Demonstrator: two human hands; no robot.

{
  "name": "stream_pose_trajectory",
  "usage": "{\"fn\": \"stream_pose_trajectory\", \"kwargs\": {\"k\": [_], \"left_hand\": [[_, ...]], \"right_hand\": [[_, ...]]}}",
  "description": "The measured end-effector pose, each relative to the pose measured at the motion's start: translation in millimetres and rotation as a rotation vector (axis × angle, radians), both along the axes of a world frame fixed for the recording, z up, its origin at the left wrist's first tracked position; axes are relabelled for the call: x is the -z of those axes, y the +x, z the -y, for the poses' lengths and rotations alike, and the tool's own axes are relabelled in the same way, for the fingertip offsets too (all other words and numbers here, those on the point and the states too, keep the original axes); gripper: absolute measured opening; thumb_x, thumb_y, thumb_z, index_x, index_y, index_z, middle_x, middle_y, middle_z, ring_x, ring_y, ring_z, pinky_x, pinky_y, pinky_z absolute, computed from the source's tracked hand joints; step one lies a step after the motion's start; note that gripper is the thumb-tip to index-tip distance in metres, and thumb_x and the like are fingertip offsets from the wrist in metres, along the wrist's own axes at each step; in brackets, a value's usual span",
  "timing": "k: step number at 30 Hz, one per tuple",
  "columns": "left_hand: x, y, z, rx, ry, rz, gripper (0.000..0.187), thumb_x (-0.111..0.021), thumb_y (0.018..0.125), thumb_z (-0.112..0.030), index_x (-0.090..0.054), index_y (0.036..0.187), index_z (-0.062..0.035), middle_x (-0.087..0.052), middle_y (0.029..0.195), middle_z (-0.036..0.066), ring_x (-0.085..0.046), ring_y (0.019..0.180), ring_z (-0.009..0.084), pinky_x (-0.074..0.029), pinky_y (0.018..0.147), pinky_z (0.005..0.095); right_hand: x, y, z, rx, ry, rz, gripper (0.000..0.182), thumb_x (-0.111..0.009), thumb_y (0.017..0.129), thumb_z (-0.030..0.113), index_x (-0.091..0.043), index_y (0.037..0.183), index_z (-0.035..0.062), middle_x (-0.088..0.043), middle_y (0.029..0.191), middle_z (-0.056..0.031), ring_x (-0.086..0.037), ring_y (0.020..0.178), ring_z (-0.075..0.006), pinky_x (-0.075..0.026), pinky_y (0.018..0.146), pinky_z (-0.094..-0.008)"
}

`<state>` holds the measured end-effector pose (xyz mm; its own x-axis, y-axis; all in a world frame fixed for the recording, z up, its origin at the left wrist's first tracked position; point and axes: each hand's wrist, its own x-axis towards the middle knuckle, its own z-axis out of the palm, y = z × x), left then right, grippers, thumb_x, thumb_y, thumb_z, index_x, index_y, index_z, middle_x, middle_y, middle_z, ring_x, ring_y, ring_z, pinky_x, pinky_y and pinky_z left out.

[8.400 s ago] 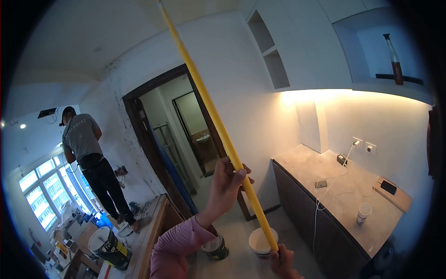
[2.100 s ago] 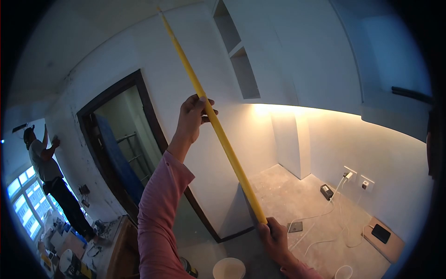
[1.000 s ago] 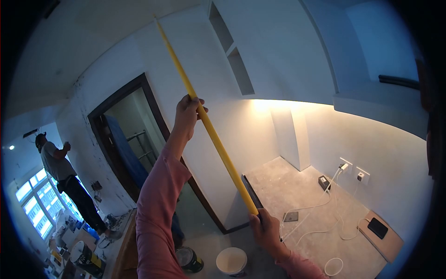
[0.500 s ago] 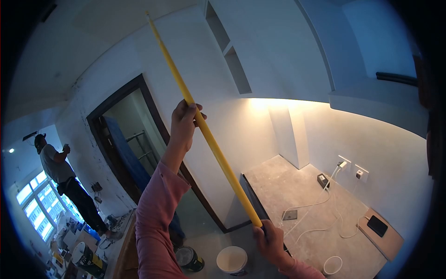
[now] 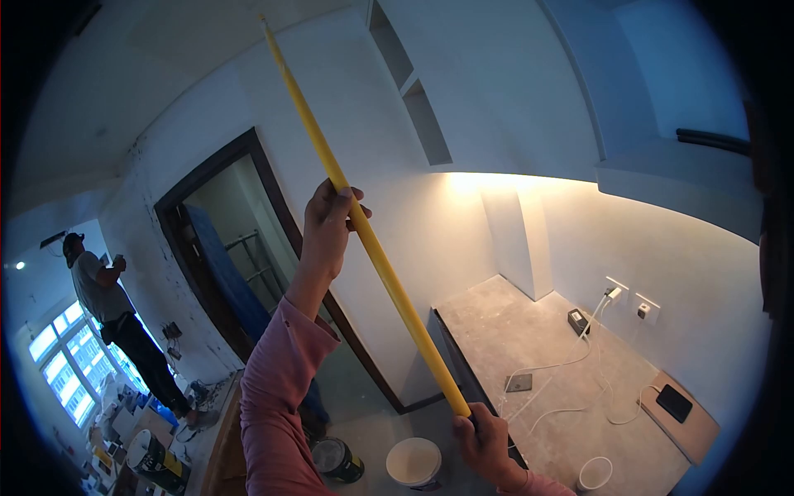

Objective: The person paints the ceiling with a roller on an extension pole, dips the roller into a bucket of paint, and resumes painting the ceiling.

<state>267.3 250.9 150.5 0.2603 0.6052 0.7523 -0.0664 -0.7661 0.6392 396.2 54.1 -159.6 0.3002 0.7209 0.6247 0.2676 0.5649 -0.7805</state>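
A long yellow pole [image 5: 395,291] runs slantwise from low centre up to the ceiling at upper left. Around its middle my left hand [image 5: 329,217] is closed, the sleeve pink. My right hand [image 5: 482,438] grips the pole's lower end, close to the counter edge. What the pole's far tip carries, if anything, is too small to tell. Below, between my arms, a white bucket [image 5: 413,461] stands on the floor beside a dark paint can [image 5: 337,460].
Right of me, a dusty counter [image 5: 529,331] holds cables, a phone [image 5: 673,403] on a board and a white cup [image 5: 595,473]. A cabinet [image 5: 496,91] hangs above. Left are a doorway [image 5: 248,240], a person [image 5: 107,298] standing on a raised surface, and another can [image 5: 157,463].
The pole's lower end and my right hand have shifted slightly down. My left hand keeps its hold with barely any movement. The view has turned very slightly.
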Motion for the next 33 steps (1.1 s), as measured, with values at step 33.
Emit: {"fn": "stream_pose_trajectory", "kwargs": {"k": [33], "left_hand": [[-4,9,-85,0.088,-0.094,-0.024,0.019,-0.047,0.103,-0.017,-0.053,0.119,-0.008,-0.057,0.1,0.002,-0.06,0.086,0.0149,-0.049,0.078,0.0314]], "right_hand": [[-40,4,-93,0.18,0.009,0.129,0.024,-0.061,0.097,0.027,-0.058,0.094,0.0037,-0.062,0.061,-0.0117,-0.064,0.057,-0.0339,-0.047,0.052,-0.042]]}}
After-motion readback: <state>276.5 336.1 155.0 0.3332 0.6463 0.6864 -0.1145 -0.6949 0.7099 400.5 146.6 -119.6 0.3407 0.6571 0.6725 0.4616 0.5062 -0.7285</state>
